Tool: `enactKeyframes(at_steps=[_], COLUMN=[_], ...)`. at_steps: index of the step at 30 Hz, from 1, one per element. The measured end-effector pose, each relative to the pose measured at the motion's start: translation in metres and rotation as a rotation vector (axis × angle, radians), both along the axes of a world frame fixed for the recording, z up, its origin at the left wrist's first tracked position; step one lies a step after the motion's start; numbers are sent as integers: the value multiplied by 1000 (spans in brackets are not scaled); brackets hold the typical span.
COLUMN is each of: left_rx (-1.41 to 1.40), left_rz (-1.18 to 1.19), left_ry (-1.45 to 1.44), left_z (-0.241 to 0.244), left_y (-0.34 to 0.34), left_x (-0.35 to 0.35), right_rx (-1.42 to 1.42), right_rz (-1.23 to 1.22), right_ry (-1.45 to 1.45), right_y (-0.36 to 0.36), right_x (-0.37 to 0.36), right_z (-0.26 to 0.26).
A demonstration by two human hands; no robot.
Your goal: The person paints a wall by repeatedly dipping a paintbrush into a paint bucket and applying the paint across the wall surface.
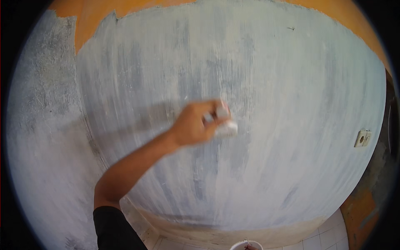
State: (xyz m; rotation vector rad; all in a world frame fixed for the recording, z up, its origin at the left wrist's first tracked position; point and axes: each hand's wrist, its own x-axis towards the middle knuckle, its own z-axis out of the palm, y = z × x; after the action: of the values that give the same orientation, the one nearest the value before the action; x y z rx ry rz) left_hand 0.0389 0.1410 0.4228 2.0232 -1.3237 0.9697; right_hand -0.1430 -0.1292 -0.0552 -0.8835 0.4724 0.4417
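Observation:
My left hand (200, 122) is raised in front of the wall, its fingers closed around a white-smeared paintbrush (227, 128). Motion blur hides the brush's exact shape, and I cannot tell whether it touches the surface. The wall (281, 118) carries streaky, mostly vertical strokes of whitish paint over grey-blue. At the bottom edge, a white bucket (233, 247) shows only its upper part. Fingers of my right hand (251, 247) appear at the bucket's opening and seem to grip it; the rest of that hand is cut off by the frame.
Orange paint (93, 12) borders the upper wall. A patchy grey wall (43, 125) meets it at a corner on the left. A socket and switch plate (362, 138) is mounted at right. White floor tiles (325, 236) run along the base. A small fixing (291, 28) protrudes near the top.

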Motion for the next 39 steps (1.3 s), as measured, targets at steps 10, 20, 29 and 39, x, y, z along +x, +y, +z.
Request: enactKeyframes(at_steps=[10,20,29,39], left_rx=[-211,-20,364,13], left_rz=[147,198,-5,14], left_ry=[-916,-1232,-532,-333], left_z=[226,93,-162,105], left_y=[-6,-32,-34,-45], left_x=[-26,36,-22,2], right_rx=[-38,-24,-45,9], right_rz=[-49,-108,-95,-106], right_ry=[46,77,30,19], right_y=[8,-2,-26,-30], right_x=[0,-10,-13,-2], right_z=[9,6,5,-23])
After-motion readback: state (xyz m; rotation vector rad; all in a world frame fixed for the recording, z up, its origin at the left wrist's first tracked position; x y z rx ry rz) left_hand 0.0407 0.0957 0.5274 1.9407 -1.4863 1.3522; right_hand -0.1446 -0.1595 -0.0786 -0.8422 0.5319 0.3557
